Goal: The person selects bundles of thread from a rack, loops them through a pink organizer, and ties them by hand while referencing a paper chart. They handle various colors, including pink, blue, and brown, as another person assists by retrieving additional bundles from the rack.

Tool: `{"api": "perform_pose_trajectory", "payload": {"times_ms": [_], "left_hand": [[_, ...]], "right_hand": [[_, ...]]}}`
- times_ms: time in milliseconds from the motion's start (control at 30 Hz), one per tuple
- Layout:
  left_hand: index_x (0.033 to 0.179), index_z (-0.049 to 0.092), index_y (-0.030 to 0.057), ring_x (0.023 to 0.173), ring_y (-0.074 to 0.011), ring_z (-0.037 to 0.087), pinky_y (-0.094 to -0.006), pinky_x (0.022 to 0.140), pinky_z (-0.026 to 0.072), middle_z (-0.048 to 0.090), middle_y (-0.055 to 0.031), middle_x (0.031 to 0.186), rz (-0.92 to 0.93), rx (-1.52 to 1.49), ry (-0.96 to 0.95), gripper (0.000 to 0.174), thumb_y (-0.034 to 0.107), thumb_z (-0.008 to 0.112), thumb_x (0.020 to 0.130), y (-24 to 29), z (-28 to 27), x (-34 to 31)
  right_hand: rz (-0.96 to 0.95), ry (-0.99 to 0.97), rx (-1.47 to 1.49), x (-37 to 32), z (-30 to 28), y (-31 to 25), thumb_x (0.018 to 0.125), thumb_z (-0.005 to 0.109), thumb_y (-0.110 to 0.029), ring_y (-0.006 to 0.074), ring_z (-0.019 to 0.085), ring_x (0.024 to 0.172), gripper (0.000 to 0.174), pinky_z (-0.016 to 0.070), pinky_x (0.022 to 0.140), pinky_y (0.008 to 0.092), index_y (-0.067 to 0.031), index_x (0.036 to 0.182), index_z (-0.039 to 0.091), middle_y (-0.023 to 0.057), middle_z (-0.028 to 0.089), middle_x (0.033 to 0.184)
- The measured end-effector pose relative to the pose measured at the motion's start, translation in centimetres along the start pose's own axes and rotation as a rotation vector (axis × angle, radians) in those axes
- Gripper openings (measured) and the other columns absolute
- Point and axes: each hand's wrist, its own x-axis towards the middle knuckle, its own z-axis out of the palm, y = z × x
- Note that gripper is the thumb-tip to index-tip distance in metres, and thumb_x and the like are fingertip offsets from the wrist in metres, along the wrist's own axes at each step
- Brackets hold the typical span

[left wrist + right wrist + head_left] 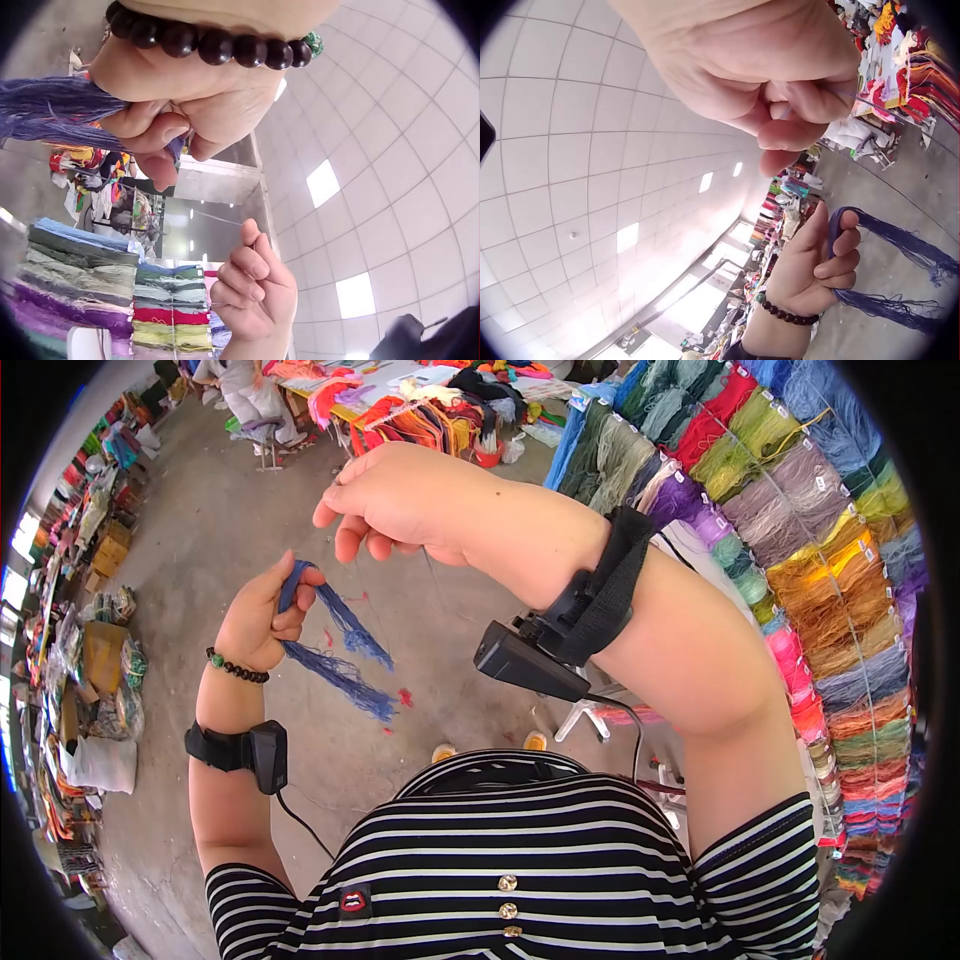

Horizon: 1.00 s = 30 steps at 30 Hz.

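A bundle of blue yarn (pixel 340 678) is draped over the fingers of my left hand (pixel 258 610), which grips it while its two loose ends hang down to the right. In the right wrist view the yarn (pixel 889 305) passes behind the thumb and out between the curled fingers. My right hand (pixel 400 500) is raised above and to the right of it, apart from the bundle. Between its thumb and forefinger it pinches a thin thread (pixel 217 218), seen in the left wrist view. The other fingers of the right hand (pixel 251 289) are curled in.
Rows of coloured yarn skeins (pixel 800 510) hang along the right side. At the back a table (pixel 395 378) is heaped with bright yarn, and a person (pixel 250 395) sits beside it. Boxes (pixel 108 550) and bags line the left wall. Red scraps (pixel 404 697) lie on the concrete floor.
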Motion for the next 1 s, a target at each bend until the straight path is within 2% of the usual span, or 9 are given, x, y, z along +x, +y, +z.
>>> {"api": "perform_pose_trajectory", "payload": {"times_ms": [200, 300, 433, 533, 633, 733, 867, 967, 1000], "left_hand": [[0.088, 0.059, -0.0010, 0.040, -0.0042, 0.030, -0.0174, 0.037, 0.0199, 0.054, -0.0023, 0.068, -0.069, -0.045, -0.021, 0.047, 0.042, 0.042, 0.097, -1.5, 1.0, 0.5], [0.094, 0.057, -0.0011, 0.043, -0.0075, 0.038, -0.0197, 0.039, 0.0247, 0.058, -0.0053, 0.072, -0.113, -0.095, -0.216, 0.050, 0.045, 0.038, 0.097, -2.2, 0.9, 1.4], [0.105, 0.054, 0.0003, 0.059, -0.0121, 0.052, -0.0255, 0.051, 0.0431, 0.062, -0.0076, 0.085, -0.003, -0.285, -0.117, 0.047, 0.043, 0.036, 0.098, -2.2, 6.2, 0.4], [0.109, 0.053, 0.0060, 0.072, -0.0128, 0.057, -0.0302, 0.069, 0.0532, 0.061, -0.0031, 0.091, 0.014, -0.411, -0.082, 0.029, 0.031, 0.042, 0.099, -0.4, 9.1, 0.3], [0.107, 0.053, 0.0080, 0.071, -0.0109, 0.056, -0.0283, 0.066, 0.0521, 0.057, 0.0011, 0.084, 0.113, -0.392, -0.435, 0.021, 0.025, 0.045, 0.098, 0.3, 7.9, 1.3], [0.106, 0.050, 0.0083, 0.066, -0.0069, 0.051, -0.0256, 0.062, 0.0527, 0.049, 0.0039, 0.077, 0.126, -0.420, -0.463, 0.020, 0.024, 0.040, 0.100, 2.4, 10.6, 0.9], [0.108, 0.049, 0.0078, 0.059, -0.0033, 0.044, -0.0202, 0.056, 0.0476, 0.046, 0.0053, 0.076, 0.245, -0.406, -0.418, 0.016, 0.020, 0.040, 0.100, 7.6, 13.1, 0.5], [0.108, 0.049, 0.0066, 0.055, -0.0024, 0.040, -0.0173, 0.049, 0.0380, 0.047, 0.0051, 0.076, 0.425, -0.367, -0.272, 0.013, 0.013, 0.042, 0.099, 12.5, 10.2, 2.6], [0.109, 0.050, 0.0063, 0.054, -0.0023, 0.039, -0.0172, 0.047, 0.0348, 0.048, 0.0048, 0.076, 0.440, -0.384, -0.249, 0.014, 0.011, 0.042, 0.098, 14.1, 8.3, 3.7]], "right_hand": [[-0.011, -0.015, 0.037, 0.0, 0.0, 0.4, 0.092, 0.047, -0.018, 0.0081, 0.047, 0.048, 0.022, 0.0353, 0.046, 0.0231, -0.0029, 0.098, 0.063, 0.0060, 0.065, 0.071], [-0.051, -0.033, 0.013, 0.0, 0.3, 0.9, 0.091, 0.048, -0.019, 0.0089, 0.049, 0.048, 0.022, 0.0376, 0.047, 0.0242, -0.0027, 0.095, 0.064, 0.0070, 0.065, 0.071], [-0.103, -0.168, -0.199, -2.0, 0.9, 2.6, 0.090, 0.051, -0.022, 0.0141, 0.056, 0.054, 0.023, 0.0441, 0.053, 0.0314, -0.0033, 0.093, 0.065, 0.0072, 0.066, 0.073], [-0.331, -0.061, -0.598, -4.2, 0.9, 6.9, 0.090, 0.054, -0.027, 0.0193, 0.061, 0.066, 0.027, 0.0485, 0.062, 0.0383, -0.0038, 0.096, 0.065, 0.0066, 0.067, 0.076], [-0.181, 0.179, -0.713, -5.3, -1.3, 9.9, 0.087, 0.060, -0.028, 0.0211, 0.063, 0.079, 0.029, 0.0488, 0.073, 0.0394, -0.0034, 0.102, 0.063, 0.0067, 0.067, 0.084], [-0.507, 0.172, -0.292, -4.0, -1.5, 14.0, 0.087, 0.062, -0.021, 0.0153, 0.061, 0.084, 0.026, 0.0467, 0.079, 0.0316, -0.0031, 0.105, 0.061, 0.0042, 0.066, 0.088], [-0.148, -0.201, -0.037, -3.3, -0.8, 16.8, 0.094, 0.054, -0.015, 0.0063, 0.052, 0.082, 0.018, 0.0441, 0.081, 0.0238, -0.0026, 0.106, 0.059, -0.0001, 0.060, 0.093], [-0.188, -0.231, 0.041, -5.7, -3.0, 20.8, 0.090, 0.058, -0.020, 0.0084, 0.052, 0.071, 0.018, 0.0432, 0.066, 0.0256, -0.0034, 0.097, 0.059, 0.0002, 0.058, 0.083], [-0.111, -0.187, 0.340, -7.2, -3.3, 21.3, 0.090, 0.059, -0.020, 0.0074, 0.051, 0.071, 0.018, 0.0428, 0.066, 0.0250, -0.0035, 0.097, 0.060, -0.0006, 0.058, 0.082]]}}
